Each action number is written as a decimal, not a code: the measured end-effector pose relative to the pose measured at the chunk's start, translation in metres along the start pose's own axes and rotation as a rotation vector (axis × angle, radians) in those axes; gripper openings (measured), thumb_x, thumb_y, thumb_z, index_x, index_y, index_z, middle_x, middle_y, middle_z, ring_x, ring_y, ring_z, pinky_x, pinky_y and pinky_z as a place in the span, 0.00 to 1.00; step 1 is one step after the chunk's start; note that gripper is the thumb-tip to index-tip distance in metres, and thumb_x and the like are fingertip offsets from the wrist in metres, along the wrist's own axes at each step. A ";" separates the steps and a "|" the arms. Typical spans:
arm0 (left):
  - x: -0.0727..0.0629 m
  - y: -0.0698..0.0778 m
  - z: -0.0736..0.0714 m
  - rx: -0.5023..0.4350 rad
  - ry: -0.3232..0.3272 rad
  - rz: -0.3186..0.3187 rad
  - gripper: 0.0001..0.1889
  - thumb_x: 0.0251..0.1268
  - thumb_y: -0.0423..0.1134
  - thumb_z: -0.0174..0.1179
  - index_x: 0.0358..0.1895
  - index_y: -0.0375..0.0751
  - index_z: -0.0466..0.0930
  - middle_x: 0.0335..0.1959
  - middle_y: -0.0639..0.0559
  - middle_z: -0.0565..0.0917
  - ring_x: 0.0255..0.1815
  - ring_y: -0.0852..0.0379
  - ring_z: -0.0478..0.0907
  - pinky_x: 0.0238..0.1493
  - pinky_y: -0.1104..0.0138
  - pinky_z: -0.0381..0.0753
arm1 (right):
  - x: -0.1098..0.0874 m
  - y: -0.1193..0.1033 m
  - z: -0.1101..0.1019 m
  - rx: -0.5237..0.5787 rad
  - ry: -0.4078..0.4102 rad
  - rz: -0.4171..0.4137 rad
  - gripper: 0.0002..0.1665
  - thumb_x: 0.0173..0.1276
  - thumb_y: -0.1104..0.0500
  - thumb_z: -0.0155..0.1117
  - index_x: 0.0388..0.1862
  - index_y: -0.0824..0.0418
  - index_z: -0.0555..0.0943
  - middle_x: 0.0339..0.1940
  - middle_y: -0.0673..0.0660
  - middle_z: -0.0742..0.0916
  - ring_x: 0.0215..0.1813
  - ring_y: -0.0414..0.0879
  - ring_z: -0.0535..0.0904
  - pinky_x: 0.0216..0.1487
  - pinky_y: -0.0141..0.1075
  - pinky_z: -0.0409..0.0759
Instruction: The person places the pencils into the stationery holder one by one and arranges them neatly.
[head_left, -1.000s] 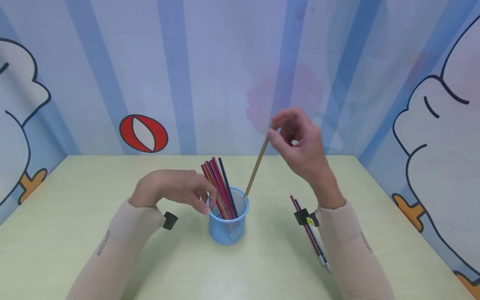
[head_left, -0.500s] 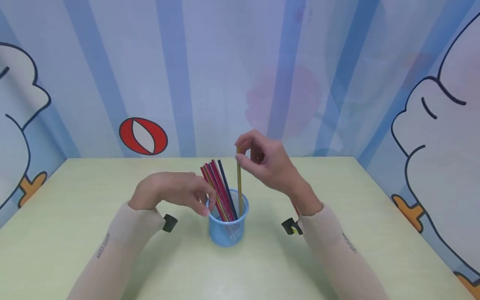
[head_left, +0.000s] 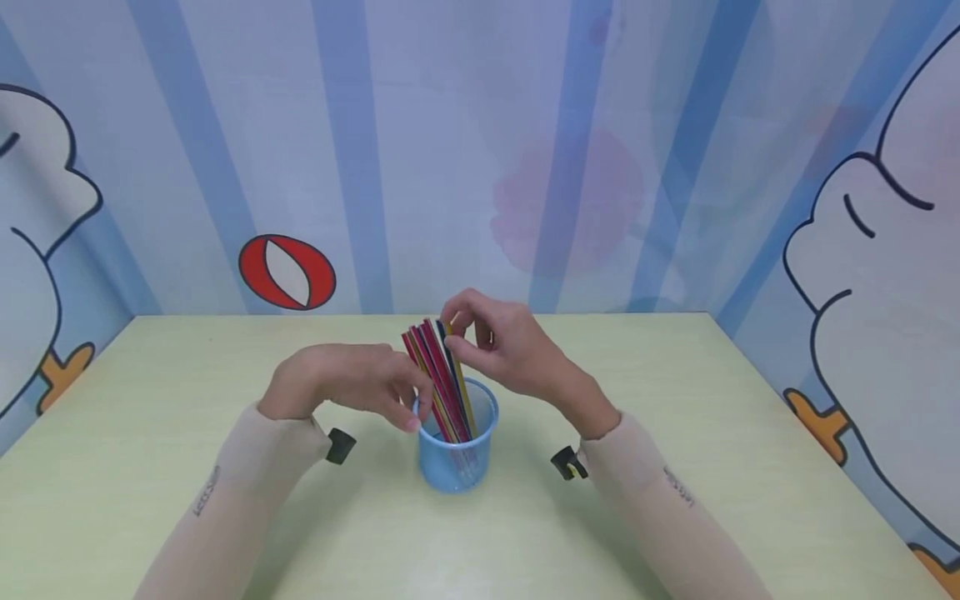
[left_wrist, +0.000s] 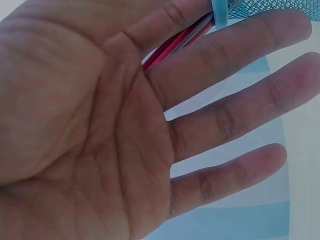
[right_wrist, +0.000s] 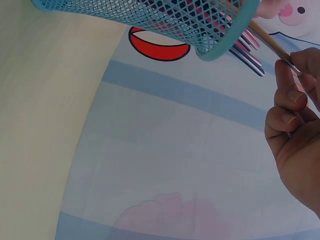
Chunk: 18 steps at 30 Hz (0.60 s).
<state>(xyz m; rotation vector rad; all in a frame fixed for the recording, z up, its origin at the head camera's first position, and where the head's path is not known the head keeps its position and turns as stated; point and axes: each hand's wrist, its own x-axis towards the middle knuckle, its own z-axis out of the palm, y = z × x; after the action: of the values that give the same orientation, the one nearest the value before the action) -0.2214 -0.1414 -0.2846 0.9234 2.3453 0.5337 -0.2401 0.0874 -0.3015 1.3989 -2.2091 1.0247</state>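
Observation:
A light blue mesh pencil cup [head_left: 453,467] stands upright on the table, holding several red, dark blue and striped pencils [head_left: 433,375] that lean left. With thumb and index finger my left hand [head_left: 352,379] pinches the cup's left rim; its other fingers are stretched out in the left wrist view. My right hand [head_left: 504,343] pinches the top of a yellow pencil [head_left: 464,398] between thumb and fingertips. That pencil's lower end is inside the cup, beside the dark blue one. The right wrist view shows the yellow pencil [right_wrist: 270,41] crossing the cup's rim [right_wrist: 232,37].
The pale yellow table [head_left: 187,367] reaches back to a blue striped backdrop [head_left: 457,167] with printed cartoon shapes. Small black wrist straps or mounts [head_left: 341,446] stick out from the sleeves. My right sleeve [head_left: 667,500] covers part of the table's right side.
My right hand has moved left and down, bringing the yellow pencil from the cup's right rim over against the other pencils. The two pencils on the table are now hidden. My left hand stays put.

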 end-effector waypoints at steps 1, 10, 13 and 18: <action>0.000 0.000 0.000 -0.002 -0.003 0.003 0.05 0.65 0.42 0.68 0.39 0.50 0.82 0.49 0.58 0.81 0.50 0.57 0.79 0.49 0.63 0.78 | 0.000 0.000 0.001 0.003 -0.004 0.014 0.10 0.70 0.65 0.63 0.49 0.61 0.76 0.32 0.51 0.85 0.20 0.37 0.68 0.23 0.32 0.70; 0.001 -0.002 0.000 -0.018 -0.008 0.020 0.05 0.65 0.42 0.68 0.40 0.49 0.82 0.51 0.57 0.81 0.50 0.57 0.78 0.49 0.63 0.78 | 0.001 0.003 0.007 0.002 -0.127 0.202 0.21 0.70 0.66 0.62 0.59 0.59 0.69 0.34 0.51 0.85 0.19 0.41 0.71 0.25 0.32 0.73; 0.001 -0.002 0.001 -0.015 -0.011 0.026 0.05 0.65 0.42 0.68 0.40 0.49 0.82 0.49 0.58 0.81 0.48 0.58 0.79 0.48 0.64 0.78 | 0.000 0.004 0.007 0.001 -0.173 0.248 0.25 0.70 0.65 0.63 0.62 0.56 0.67 0.34 0.51 0.84 0.19 0.42 0.72 0.25 0.33 0.74; 0.003 -0.001 0.001 -0.009 -0.017 0.035 0.05 0.66 0.42 0.68 0.39 0.50 0.82 0.46 0.59 0.82 0.46 0.59 0.79 0.46 0.65 0.78 | -0.001 0.006 0.007 0.027 -0.235 0.266 0.28 0.71 0.64 0.63 0.66 0.52 0.65 0.34 0.50 0.83 0.19 0.43 0.73 0.26 0.34 0.75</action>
<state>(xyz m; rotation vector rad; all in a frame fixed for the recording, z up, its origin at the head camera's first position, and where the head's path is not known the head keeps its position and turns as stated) -0.2226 -0.1399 -0.2867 0.9623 2.3140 0.5476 -0.2440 0.0843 -0.3097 1.3203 -2.6179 1.0225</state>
